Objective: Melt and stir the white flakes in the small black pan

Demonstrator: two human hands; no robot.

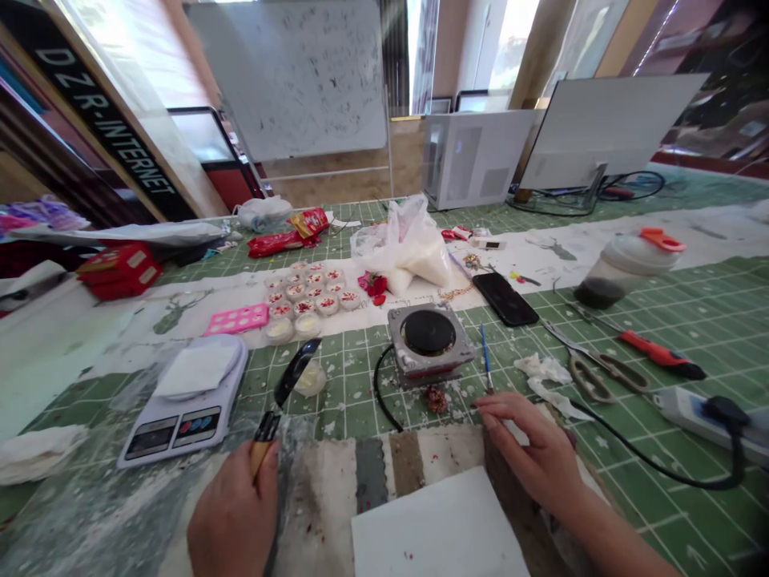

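Note:
My left hand (235,513) is closed around the wooden handle of a small black ladle (295,370), whose bowl hangs over a little white cup (311,378). My right hand (534,449) rests on the table edge with its fingers stretched out and holds nothing. It lies just right of a small dark red clump (436,398) in front of a little square hotplate (428,338). Behind the cup stand several small white cups with red bits (312,290).
A white kitchen scale (186,401) sits at the left, a white sheet (438,533) at the near edge. A phone (505,298), blue brush (485,357), scissors (592,370), orange knife (661,355), power strip (709,413) and lidded jar (618,271) lie at the right. A plastic bag (408,244) is behind.

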